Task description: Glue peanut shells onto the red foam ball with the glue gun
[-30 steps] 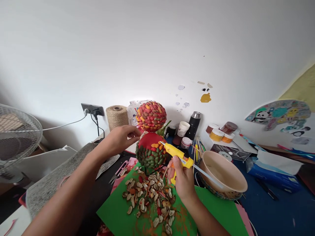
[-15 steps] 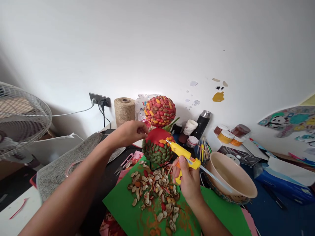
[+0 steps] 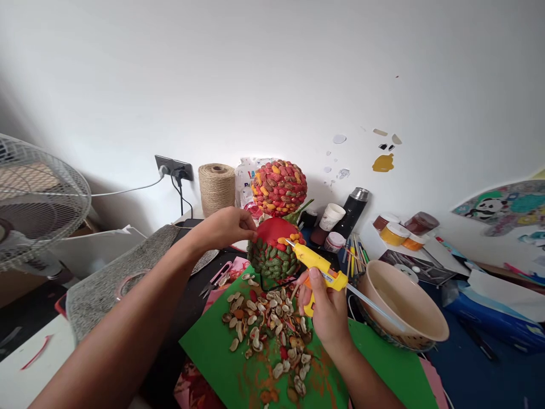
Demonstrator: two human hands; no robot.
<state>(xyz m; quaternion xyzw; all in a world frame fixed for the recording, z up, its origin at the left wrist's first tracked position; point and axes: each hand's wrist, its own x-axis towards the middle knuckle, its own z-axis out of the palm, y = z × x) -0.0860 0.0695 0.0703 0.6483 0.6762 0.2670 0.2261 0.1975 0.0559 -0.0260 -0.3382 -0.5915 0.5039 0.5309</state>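
Note:
My right hand (image 3: 326, 307) is closed round a yellow glue gun (image 3: 317, 266) whose nozzle touches a red ball (image 3: 272, 232) partly covered with green, orange and red painted peanut shells. My left hand (image 3: 225, 227) pinches the ball's left side, steadying it. The ball stands at the far end of a green sheet (image 3: 213, 363), behind a pile of loose peanut shells (image 3: 266, 329). A second ball (image 3: 279, 187), fully covered in red and orange shells, stands behind it near the wall.
A tan bowl (image 3: 404, 309) sits right of the glue gun. Paint jars (image 3: 394, 232), a black flask (image 3: 356, 207), a paper cup (image 3: 331, 217) and coloured sticks (image 3: 354, 253) line the back. A twine spool (image 3: 217, 187), small snips (image 3: 215, 281) and a fan (image 3: 34, 199) are on the left.
The view has shifted a little left and down, so everything sits slightly further right in the picture. Both hands keep their places on the ball and the glue gun.

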